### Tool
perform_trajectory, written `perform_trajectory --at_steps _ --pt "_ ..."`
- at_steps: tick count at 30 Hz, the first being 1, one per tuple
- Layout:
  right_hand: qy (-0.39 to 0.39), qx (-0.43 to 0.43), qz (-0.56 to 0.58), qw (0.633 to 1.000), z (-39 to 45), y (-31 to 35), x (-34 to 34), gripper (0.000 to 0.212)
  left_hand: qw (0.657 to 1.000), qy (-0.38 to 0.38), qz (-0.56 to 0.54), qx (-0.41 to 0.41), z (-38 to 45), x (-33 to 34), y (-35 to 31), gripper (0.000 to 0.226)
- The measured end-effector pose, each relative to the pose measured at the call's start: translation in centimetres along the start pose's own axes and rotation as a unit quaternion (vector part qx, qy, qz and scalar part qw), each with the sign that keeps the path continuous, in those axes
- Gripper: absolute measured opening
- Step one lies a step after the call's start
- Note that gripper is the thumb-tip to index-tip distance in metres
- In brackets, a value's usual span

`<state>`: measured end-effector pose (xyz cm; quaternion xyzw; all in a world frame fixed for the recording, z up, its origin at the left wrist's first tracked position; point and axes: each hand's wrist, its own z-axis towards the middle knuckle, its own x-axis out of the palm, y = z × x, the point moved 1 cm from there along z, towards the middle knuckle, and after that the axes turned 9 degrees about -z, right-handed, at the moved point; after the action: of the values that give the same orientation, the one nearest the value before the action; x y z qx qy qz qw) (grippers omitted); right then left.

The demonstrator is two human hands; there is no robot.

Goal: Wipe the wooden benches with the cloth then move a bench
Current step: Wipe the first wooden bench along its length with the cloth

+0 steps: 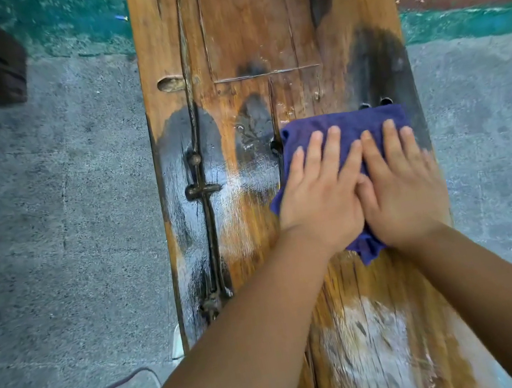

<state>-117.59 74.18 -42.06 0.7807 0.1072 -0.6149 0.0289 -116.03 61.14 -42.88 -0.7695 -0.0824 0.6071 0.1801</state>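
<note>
Together we press our left hand (318, 198) and right hand (402, 188), fingers straight and spread, flat on the crumpled purple cloth (342, 130) lying on the worn, dark-stained wooden bench (237, 36); no writing is readable on the bench.

Glossy, worn wooden bench (255, 40); soft purple cloth (349, 129); rough concrete floor (59, 194).

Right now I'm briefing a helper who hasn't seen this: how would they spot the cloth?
Find the long wooden bench running up the middle of the grey floor. On its right half, both hands press flat on the cloth. It is the only soft, dark blue thing there.
</note>
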Motion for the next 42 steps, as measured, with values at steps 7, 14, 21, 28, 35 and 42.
perform_trajectory --at_steps 7,14,21,28,35,42 --pt "0.009 0.007 0.0 1.0 0.6 2.8 -1.3 0.063 1.0 -0.019 0.0 -0.01 -0.1 -1.1 2.5 0.056" --pt "0.009 -0.098 0.045 0.994 5.8 15.8 -2.5 0.062 0.992 -0.055 0.017 -0.109 -2.4 -6.0 14.8 0.054" --pt "-0.006 -0.17 0.043 0.985 7.8 18.4 -2.9 0.063 0.989 -0.061 0.018 -0.137 -2.8 -7.2 17.5 0.057" --pt "-0.018 -0.112 0.026 0.993 11.8 11.0 -3.4 0.063 0.996 -0.043 0.017 -0.073 4.7 -6.8 12.7 0.06" --pt "-0.029 -0.009 0.007 1.0 14.9 1.4 -3.7 0.063 0.999 -0.029 0.035 0.019 13.5 -5.0 5.7 0.06" --pt "-0.014 0.0 0.037 0.999 14.9 1.3 -3.7 0.062 0.999 -0.035 0.001 0.031 13.8 -5.0 5.6 0.057"
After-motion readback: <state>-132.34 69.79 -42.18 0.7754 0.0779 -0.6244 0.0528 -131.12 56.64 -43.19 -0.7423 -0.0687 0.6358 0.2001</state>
